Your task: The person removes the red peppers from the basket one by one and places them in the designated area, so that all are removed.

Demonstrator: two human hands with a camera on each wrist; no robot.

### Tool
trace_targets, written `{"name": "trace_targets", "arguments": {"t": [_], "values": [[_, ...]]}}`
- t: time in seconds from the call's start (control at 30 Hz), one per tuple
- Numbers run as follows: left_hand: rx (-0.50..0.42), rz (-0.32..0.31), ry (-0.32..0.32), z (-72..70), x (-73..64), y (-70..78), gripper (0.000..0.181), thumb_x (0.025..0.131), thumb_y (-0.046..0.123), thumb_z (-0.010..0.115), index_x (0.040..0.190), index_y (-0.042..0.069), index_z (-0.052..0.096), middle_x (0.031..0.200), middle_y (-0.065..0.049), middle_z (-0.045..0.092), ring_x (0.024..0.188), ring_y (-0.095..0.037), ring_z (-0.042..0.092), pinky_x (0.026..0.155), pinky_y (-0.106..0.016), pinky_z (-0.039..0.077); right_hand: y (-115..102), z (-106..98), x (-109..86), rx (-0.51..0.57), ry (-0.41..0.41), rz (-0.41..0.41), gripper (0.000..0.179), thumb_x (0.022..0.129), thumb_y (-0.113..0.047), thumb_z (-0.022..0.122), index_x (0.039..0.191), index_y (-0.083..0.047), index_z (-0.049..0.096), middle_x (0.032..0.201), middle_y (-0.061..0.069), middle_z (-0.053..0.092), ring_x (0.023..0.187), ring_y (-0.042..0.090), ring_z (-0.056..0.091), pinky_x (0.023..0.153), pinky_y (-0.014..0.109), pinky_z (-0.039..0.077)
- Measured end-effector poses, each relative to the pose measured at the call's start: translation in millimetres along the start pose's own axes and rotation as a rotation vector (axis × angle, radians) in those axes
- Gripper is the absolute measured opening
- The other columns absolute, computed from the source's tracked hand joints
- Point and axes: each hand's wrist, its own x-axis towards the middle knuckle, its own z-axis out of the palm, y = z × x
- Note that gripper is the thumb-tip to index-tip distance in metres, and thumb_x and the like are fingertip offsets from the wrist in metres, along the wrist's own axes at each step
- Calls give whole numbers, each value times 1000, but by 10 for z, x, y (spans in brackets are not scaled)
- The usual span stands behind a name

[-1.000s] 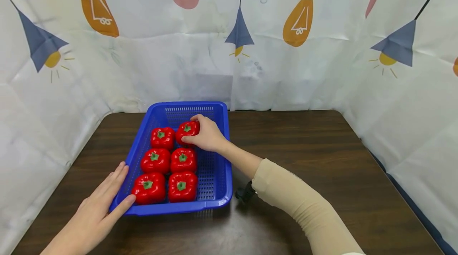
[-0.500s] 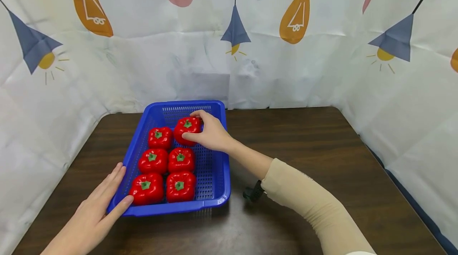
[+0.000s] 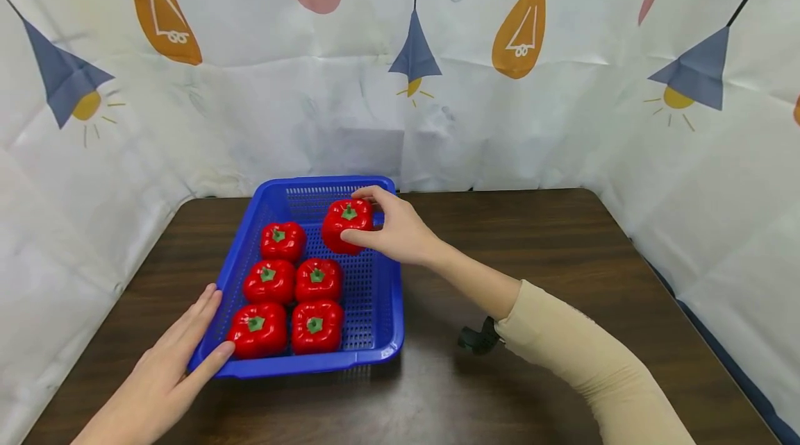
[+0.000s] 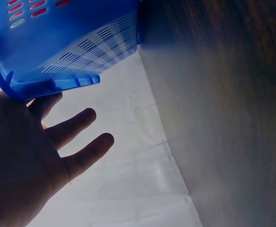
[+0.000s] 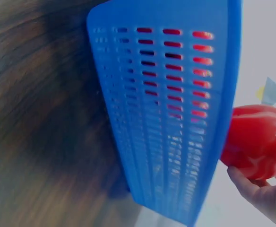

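In the head view, a red bell pepper (image 3: 339,226) with a green stem is gripped by my right hand (image 3: 401,228), thumb on the near side and fingers behind. It is raised over the back right part of a blue plastic basket (image 3: 398,299). The right wrist view shows this pepper (image 5: 255,139) higher than the basket rim. Several other red bell peppers (image 3: 317,327) sit in two columns inside the basket. My left hand (image 3: 164,370) rests at the basket's front left corner, its thumb touching the rim. Its fingers (image 4: 72,128) are extended in the left wrist view.
The basket stands on a dark wood-grain table (image 3: 531,257), left of centre. A white cloth (image 3: 500,132) printed with lamps and bulbs surrounds the table's back and sides. A black strap-like device (image 3: 480,337) is at my right forearm, beside the beige sleeve (image 3: 575,348).
My right hand has lifted the bell pepper from the back of the right column and moved it up and to the right. My left hand has stayed on the basket corner.
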Motion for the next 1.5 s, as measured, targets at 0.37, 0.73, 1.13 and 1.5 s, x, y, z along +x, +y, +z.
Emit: {"name": "trace_targets", "arguments": {"t": [0.37, 0.73, 1.13, 1.5], "values": [[-12, -12, -12, 13, 6, -7, 80, 101, 27, 66, 166, 18, 20, 171, -6, 15, 156, -27, 16, 105, -2, 1, -61, -387, -148, -5, 3, -16, 58, 90, -28, 79, 139, -12, 52, 129, 0, 61, 115, 17, 60, 84, 31, 59], [-21, 26, 29, 36, 1, -31, 78, 100, 24, 67, 164, 10, 24, 169, -15, 16, 155, -42, 6, 123, -31, -5, -24, -697, -354, 50, 50, -20, 55, 91, -28, 80, 139, -15, 55, 131, -1, 60, 117, 21, 61, 87, 37, 59], [-17, 43, 39, 34, 26, -33, 78, 100, 23, 68, 164, 9, 25, 169, -15, 17, 155, -40, 7, 121, -25, -5, 124, -861, -592, 62, 80, 16, 56, 92, -24, 79, 140, -12, 54, 132, 3, 59, 117, 23, 61, 88, 38, 59], [-21, 38, 38, 41, 26, -26, 78, 100, 22, 68, 164, 11, 25, 169, -16, 18, 155, -40, 11, 118, -17, -4, 181, -968, -694, 92, 93, 28, 54, 93, -20, 79, 141, -12, 55, 133, 4, 60, 118, 22, 62, 90, 36, 58]]}}
